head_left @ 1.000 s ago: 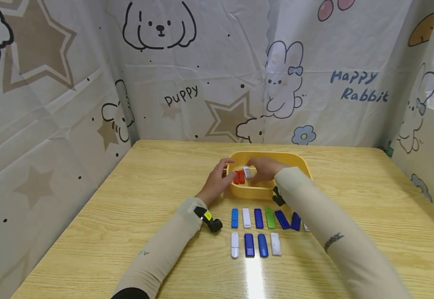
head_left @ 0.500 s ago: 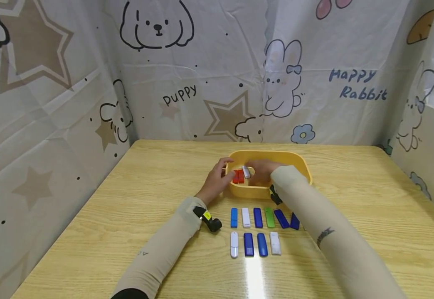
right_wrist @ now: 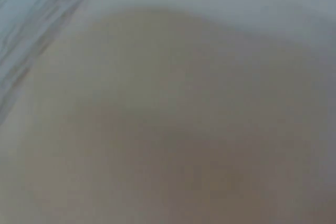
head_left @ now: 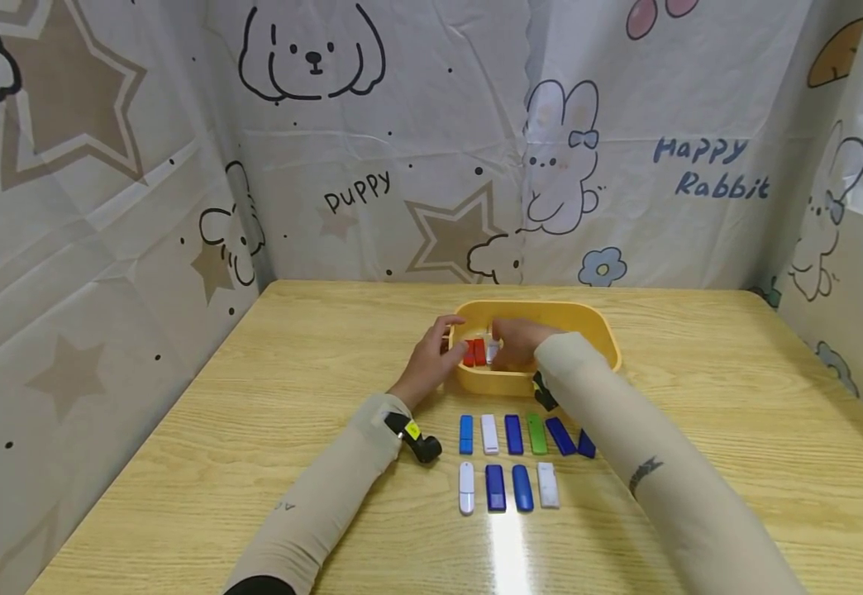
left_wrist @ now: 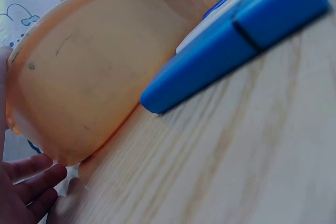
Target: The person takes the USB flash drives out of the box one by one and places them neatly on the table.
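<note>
In the head view my left hand (head_left: 430,354) holds the left end of a yellow plastic bin (head_left: 498,383), thumb over the rim. Its other fingers touch the bin's outside wall (left_wrist: 100,72) in the left wrist view. My right hand (head_left: 519,340) reaches inside the bin and pinches a white USB stick (head_left: 492,352), mostly covered by the fingers. Two red USB sticks (head_left: 479,352) lie side by side just left of it. The right wrist view is blurred and shows neither the fingers nor the stick.
On the wooden table (head_left: 327,347), two rows of USB sticks lie before the bin, among them a green one (head_left: 537,434), a light blue one (head_left: 465,435) and a white one (head_left: 466,488). My right forearm covers the back row's right end. Printed cloth (head_left: 357,240) hangs behind.
The white USB stick in the bin has shifted toward me, now beside the red ones, with my right hand's fingers over it. My left hand stays at the bin's rim.
</note>
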Available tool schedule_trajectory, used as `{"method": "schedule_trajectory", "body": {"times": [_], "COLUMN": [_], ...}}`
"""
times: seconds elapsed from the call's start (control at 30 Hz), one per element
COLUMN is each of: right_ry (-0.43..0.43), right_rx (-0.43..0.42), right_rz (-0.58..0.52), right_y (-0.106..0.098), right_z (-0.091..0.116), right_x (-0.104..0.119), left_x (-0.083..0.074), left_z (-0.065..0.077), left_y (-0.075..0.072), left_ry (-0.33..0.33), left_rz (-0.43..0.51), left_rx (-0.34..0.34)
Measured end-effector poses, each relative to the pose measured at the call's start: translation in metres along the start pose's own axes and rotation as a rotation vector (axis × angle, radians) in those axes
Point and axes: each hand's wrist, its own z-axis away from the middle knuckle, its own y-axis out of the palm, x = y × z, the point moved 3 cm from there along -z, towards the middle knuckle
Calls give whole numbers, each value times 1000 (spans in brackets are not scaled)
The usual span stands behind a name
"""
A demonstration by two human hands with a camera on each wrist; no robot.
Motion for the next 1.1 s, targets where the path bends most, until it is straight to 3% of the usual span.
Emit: {"method": "schedule_trajectory", "body": {"times": [0.7, 1.1], "right_ry": [52, -19], "right_rx": [10, -97], "right_rz": [5, 108], "right_y": [3, -4], "right_z": [-11, -3], "right_x": [-7, -8], "left_x": [3, 2], "left_z": [-1, -1], "left_y": [1, 1], "left_ry": [8, 2], "left_rz": [-4, 2], "left_rx": [-9, -6]}}
